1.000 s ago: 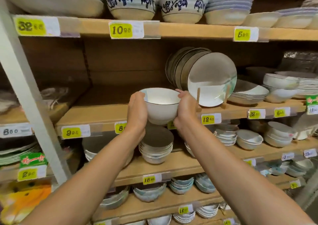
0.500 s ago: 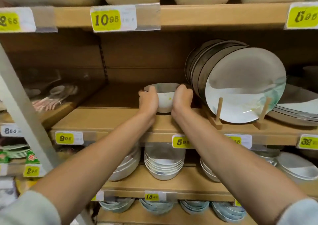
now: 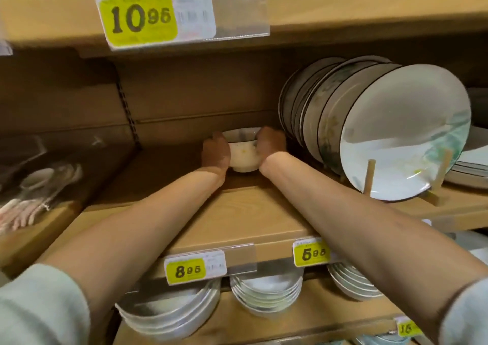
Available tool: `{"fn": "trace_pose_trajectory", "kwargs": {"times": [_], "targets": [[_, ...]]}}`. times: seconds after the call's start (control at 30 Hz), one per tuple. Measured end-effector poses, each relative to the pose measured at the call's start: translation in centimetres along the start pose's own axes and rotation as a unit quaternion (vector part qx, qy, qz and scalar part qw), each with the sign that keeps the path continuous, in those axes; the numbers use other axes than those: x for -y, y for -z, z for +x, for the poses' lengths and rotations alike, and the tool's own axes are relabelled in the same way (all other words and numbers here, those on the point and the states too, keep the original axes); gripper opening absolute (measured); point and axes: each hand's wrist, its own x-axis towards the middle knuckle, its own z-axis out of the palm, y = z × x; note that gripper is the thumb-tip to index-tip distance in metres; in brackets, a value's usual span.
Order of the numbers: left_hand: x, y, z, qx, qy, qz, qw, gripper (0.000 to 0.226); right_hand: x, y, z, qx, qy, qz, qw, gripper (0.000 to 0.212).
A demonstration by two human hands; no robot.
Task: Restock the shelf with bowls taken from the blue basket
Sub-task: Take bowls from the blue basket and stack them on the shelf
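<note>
The left hand and right hand reach deep into the light wooden shelf. They cup a small white ceramic bowl from either side, fingers curled round its wall. The bowl is upright near the back panel, well behind the front edge. Bare board lies to its left. Just to its right, round dark-rimmed plates stand on edge against wooden pegs.
</note>
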Motion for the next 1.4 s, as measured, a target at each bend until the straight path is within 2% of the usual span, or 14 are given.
{"fn": "trace_pose_trajectory", "kwargs": {"times": [0.13,0.3,0.4,0.57,0.83,1.13,1.4], "targets": [[0.0,-0.6,1.6,-0.01,-0.014,0.036,0.999,0.046,-0.6,-0.6,0.6,-0.038,-0.015,-0.006,0.999,0.035],[0.3,-1.2,3.7,0.052,-0.012,-0.024,0.998,0.046,0.0,-0.7,1.9,-0.009,0.004,-0.056,0.998,0.036],[-0.1,-1.4,5.1,0.088,0.017,-0.082,0.993,0.046,0.6,-1.2,2.9,0.015,-0.005,-0.085,0.996,0.041],[-0.6,-1.9,6.5,0.097,0.051,-0.178,0.978,0.04,0.6,-1.7,4.8,0.034,-0.011,-0.081,0.996,0.039],[-0.4,-2.7,8.8,0.117,0.037,-0.105,0.987,0.044,-0.5,-3.3,7.3,0.032,0.009,-0.058,0.998,0.042],[-0.4,-3.0,9.9,0.145,0.044,-0.109,0.982,0.055,-0.6,-3.8,9.2,0.045,0.006,-0.06,0.997,0.044],[-0.2,-3.0,10.0,0.136,0.056,-0.137,0.98,0.055,-0.9,-4.1,9.5,0.034,0.015,-0.061,0.997,0.046]]}}
